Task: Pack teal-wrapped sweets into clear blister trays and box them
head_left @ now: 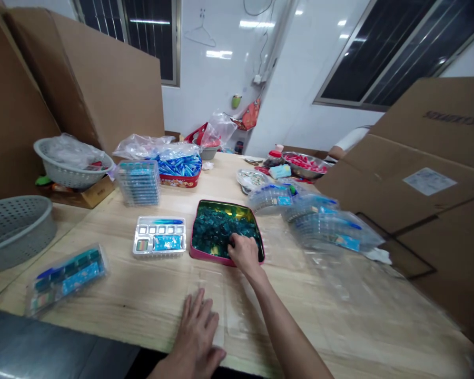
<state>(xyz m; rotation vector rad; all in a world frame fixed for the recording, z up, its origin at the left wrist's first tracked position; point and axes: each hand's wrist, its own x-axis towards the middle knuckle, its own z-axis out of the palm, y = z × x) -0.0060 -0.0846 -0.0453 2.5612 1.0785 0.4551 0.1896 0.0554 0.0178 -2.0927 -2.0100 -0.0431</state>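
Observation:
My right hand (245,252) reaches over the near edge of a pink-rimmed tin (209,258). Its fingers are curled together among small dark-teal pieces (215,229) that look glassy; whatever they pinch is hidden. My left hand (197,329) rests on the wooden table with its fingers spread, at the edge of a clear plastic sheet or tray (237,310). Left of the tin lies a clear blister tray (160,237), with a blue pen in its top slot, a row of small square compartments and a blue patterned packet. Another packed tray (69,279) lies tilted farther left, blurred.
A stack of trays (138,181) and a red box of blue pens (179,181) stand behind. On the right are fanned-out clear trays (316,221), a metal bowl of pink pens (306,164) and a large carton (430,200). Grey baskets (16,231) sit left; someone's arm (347,142) shows behind the carton.

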